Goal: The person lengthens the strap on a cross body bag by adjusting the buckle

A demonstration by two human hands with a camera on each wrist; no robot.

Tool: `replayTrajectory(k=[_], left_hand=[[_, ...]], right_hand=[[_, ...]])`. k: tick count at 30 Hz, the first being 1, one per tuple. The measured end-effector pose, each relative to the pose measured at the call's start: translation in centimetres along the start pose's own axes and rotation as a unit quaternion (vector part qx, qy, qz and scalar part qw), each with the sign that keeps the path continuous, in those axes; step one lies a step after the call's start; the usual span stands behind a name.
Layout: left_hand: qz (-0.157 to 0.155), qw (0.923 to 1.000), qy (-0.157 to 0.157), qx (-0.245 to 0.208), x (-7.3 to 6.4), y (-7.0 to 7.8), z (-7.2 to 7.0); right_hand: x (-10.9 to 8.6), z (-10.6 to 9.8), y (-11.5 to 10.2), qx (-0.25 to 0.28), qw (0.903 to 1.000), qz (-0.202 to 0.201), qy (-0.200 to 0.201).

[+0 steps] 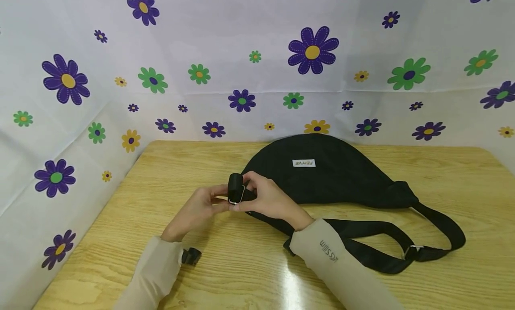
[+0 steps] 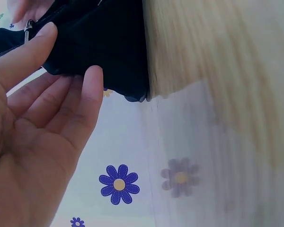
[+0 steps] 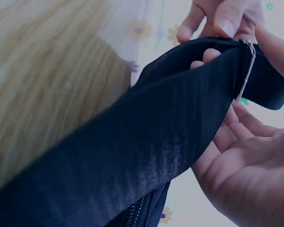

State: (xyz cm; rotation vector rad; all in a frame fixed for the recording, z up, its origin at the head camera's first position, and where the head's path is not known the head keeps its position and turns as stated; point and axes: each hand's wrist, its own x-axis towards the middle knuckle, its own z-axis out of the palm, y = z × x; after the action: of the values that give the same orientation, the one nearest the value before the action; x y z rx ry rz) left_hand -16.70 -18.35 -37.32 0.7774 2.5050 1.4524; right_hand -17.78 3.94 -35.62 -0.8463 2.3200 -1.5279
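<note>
A black sling bag (image 1: 322, 176) with a small white label lies at the back of the table. Both hands meet at its left end, where a black webbing strap (image 3: 118, 137) passes through a thin metal ring (image 3: 247, 71). The left hand (image 1: 203, 207) pinches the strap beside the ring with thumb and fingers. From the other side, the right hand (image 1: 267, 198) grips the strap and ring, its thumb near the ring's lower edge. A short strap loop (image 1: 235, 185) stands up between the hands. In the left wrist view, a metal zipper pull (image 2: 28, 29) shows near the left thumb.
The bag's long strap (image 1: 374, 227) loops over the wooden table (image 1: 141, 203) on the right, with a metal slider (image 1: 413, 252) on it. A flower-print cloth (image 1: 257, 77) hangs behind and at the left. Small black pieces (image 1: 192, 256) show by both cuffs.
</note>
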Motion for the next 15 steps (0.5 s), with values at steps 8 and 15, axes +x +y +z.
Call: replayTrajectory(k=[8, 15], left_hand=[[-0.005, 0.9999, 0.005, -0.012, -0.1, 0.2, 0.1], [-0.013, 0.9995, -0.002, -0.029, -0.1, 0.2, 0.1]], right_hand=[[0.0, 0.9, -0.2, -0.045, 0.9983, 0.016, 0.035], [0.0, 1.3, -0.3, -0.061, 0.9967, 0.023, 0.047]])
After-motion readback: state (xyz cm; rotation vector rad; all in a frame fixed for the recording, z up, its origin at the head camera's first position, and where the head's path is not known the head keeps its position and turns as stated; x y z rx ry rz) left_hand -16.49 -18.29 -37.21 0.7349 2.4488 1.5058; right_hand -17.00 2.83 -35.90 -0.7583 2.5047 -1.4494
